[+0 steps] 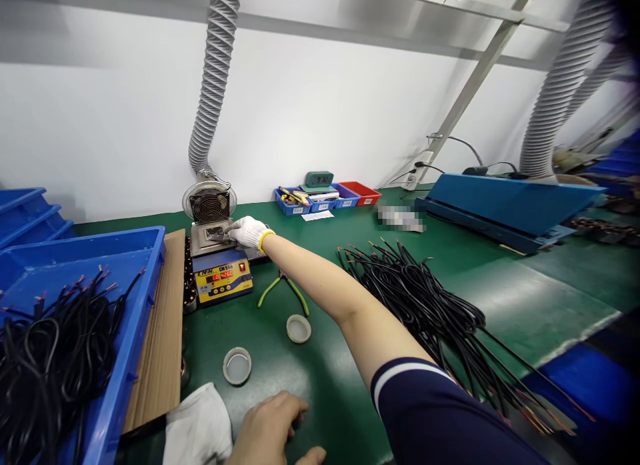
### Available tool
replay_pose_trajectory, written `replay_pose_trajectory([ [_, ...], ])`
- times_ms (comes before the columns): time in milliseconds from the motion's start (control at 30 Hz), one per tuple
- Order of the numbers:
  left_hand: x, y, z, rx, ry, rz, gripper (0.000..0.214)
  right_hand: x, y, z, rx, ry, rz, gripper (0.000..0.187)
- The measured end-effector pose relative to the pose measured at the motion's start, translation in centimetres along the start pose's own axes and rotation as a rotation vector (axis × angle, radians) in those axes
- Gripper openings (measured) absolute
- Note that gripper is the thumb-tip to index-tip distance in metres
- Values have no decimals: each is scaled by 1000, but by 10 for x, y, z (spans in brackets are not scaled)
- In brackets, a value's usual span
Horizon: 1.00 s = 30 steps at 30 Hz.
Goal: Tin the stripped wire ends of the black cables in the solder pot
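Note:
My right hand [249,233], in a white knit glove with a yellow cuff, reaches to the solder pot [226,276]. Its fingers are pinched together at the edge of the metal bath [215,234]; whatever they hold is too small to make out. The pot's blue and yellow control box shows red digits. My left hand [270,428] is bare and low over the green bench, fingers and thumb apart, holding nothing. Two small round dishes [237,366] lie beyond it. Green-handled pliers [284,288] rest under my right forearm, their jaws partly hidden.
At left, a blue bin [127,241] holds black cables beside a cardboard sheet [163,338] and a white cloth [197,425]. Black cables with bared ends [425,298] lie at right. Small trays [345,197], a clock [319,179] and a blue machine [500,208] stand behind.

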<state>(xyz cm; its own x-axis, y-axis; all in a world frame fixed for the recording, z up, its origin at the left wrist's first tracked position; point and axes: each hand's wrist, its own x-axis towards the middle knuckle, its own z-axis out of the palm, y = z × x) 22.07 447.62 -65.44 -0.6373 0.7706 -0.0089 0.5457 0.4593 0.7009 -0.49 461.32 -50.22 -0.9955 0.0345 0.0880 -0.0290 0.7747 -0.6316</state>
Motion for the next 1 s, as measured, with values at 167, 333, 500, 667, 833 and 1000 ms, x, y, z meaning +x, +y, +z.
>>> replay_pose_trajectory([
  [167,1,-6,6,23,63,28,32,4,9,8,130,-1,-34,33],
  [333,1,-8,9,20,73,43,31,-4,17,3,184,15,-27,35],
  [500,0,-4,6,14,44,21,32,-16,48,-17,68,108,-39,37],
  [667,0,4,-2,35,-55,-5,31,-31,84,-20,-220,211,-33,33],
  [833,-2,5,-3,42,-18,28,28,-41,96,-16,-384,199,-54,33],
  [1000,-4,7,-2,58,29,43,30,-47,87,-14,-322,200,-273,41],
])
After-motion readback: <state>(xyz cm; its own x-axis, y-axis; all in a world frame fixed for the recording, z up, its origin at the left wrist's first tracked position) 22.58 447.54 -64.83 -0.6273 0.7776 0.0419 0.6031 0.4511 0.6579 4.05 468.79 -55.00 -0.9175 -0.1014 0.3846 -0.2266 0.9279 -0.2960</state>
